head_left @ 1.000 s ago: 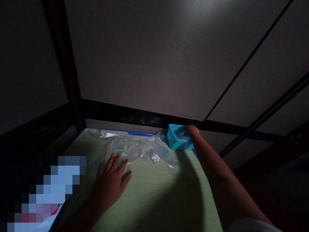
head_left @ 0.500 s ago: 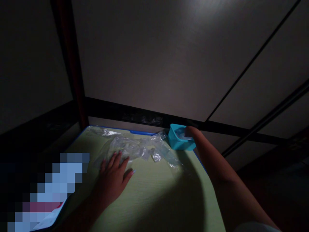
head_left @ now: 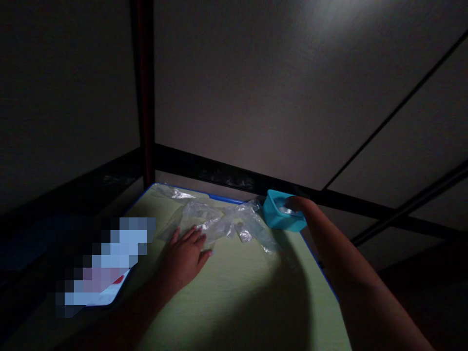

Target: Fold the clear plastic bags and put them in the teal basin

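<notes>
Resting open, my left hand (head_left: 183, 258) touches crumpled plastic (head_left: 214, 225), loose ahead of it and outside the turquoise box (head_left: 281, 221); my right hand (head_left: 302, 204) reaches inside, by translucent material (head_left: 287, 210), its grip hidden from me.

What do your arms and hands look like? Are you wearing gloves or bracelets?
The left hand has no glove, and its thumbnail has a pale shine. The right hand looks gloveless too, but its fingers are mostly hidden. The right forearm is bare, with no sleeve or bracelet showing. The left forearm is too dark to tell.
</notes>
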Demonstrator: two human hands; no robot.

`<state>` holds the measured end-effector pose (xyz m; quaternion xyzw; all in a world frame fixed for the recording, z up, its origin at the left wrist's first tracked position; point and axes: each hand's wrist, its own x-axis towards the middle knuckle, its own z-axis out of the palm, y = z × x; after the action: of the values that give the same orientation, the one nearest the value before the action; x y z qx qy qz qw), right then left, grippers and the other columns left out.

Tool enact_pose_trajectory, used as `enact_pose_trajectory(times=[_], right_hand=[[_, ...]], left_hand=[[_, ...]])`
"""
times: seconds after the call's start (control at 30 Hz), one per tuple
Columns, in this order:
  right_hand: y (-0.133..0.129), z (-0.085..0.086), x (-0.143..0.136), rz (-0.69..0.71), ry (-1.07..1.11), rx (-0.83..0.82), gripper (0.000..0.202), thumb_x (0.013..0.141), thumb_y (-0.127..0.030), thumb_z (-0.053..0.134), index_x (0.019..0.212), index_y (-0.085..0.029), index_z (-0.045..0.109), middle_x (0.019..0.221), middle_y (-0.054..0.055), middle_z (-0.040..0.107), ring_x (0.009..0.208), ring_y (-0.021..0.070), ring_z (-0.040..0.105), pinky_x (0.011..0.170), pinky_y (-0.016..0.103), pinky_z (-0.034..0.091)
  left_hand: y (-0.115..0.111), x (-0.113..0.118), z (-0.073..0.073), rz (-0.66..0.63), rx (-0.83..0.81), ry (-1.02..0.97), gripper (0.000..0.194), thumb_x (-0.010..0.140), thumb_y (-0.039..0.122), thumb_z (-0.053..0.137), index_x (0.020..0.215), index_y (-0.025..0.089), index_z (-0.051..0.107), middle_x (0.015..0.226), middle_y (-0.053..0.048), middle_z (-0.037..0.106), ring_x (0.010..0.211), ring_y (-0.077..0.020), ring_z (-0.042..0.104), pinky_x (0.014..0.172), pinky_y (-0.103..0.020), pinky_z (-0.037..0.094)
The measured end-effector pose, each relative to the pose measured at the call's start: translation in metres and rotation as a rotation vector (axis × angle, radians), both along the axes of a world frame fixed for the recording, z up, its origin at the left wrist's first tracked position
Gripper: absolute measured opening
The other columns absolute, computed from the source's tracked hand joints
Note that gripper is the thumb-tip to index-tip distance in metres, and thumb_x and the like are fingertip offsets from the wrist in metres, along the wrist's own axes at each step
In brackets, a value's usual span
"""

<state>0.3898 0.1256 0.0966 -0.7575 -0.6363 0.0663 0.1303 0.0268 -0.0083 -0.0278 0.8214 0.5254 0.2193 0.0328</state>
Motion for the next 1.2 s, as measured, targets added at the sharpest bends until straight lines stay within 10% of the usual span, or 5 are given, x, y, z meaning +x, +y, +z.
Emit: enact_pose_trajectory(times=[0.33,0.57,0.83,1.0,1.2], right_hand=[[-0.099,0.012,-0.053,0.229,-0.347,0.246,0.024,0.088,-0.035,0.045,0.096,-0.018,0.061,0.101,0.010,0.059,0.076,0.0167,0.060,0.065,0.025,0.042],[-0.152,-0.023,-0.112,0.430,0.199,0.382,0.025,0.086,-0.041,0.046,0.085,-0.020,0.057,0.085,0.007,0.061,0.076,0.0170,0.057,0.061,0.024,0.044],[-0.146,-0.094,-0.177,0.291,0.959,-0.098,0.056,0.081,-0.065,0.039,0.058,-0.016,0.054,0.046,0.001,0.052,0.037,0.0114,0.050,0.040,0.023,0.038],[-0.156,-0.114,-0.188,0.424,1.494,-0.147,0.048,0.067,-0.060,0.063,0.080,-0.014,0.062,0.067,0.004,0.063,0.054,0.0126,0.058,0.048,0.024,0.044],[-0.159,-0.107,-0.180,0.390,1.420,0.182,0.039,0.062,-0.047,0.073,0.055,-0.014,0.052,0.048,-0.004,0.047,0.045,0.0061,0.037,0.045,0.021,0.029]], left_hand=[[-0.008,0.002,0.019,-0.074,0.002,-0.017,0.014,0.082,0.018,0.050,0.083,0.020,0.063,0.094,-0.007,0.058,0.095,-0.0227,0.050,0.081,-0.035,0.038],[0.006,-0.001,0.015,-0.239,-0.119,-0.630,0.023,0.082,0.025,0.047,0.071,0.015,0.064,0.079,-0.006,0.059,0.080,-0.0172,0.055,0.075,-0.029,0.044],[0.001,-0.001,0.024,-0.236,-0.557,-1.336,0.040,0.068,0.046,0.067,0.086,0.011,0.068,0.087,-0.009,0.068,0.083,-0.0210,0.062,0.073,-0.031,0.048],[-0.007,0.002,0.024,-0.357,-0.657,-1.254,0.037,0.069,0.045,0.067,0.083,0.011,0.069,0.075,-0.007,0.068,0.071,-0.0181,0.063,0.069,-0.029,0.047],[-0.003,0.005,0.019,-0.116,-0.331,-1.077,0.024,0.065,0.037,0.067,0.074,0.017,0.058,0.069,0.000,0.059,0.065,-0.0136,0.054,0.059,-0.023,0.040]])
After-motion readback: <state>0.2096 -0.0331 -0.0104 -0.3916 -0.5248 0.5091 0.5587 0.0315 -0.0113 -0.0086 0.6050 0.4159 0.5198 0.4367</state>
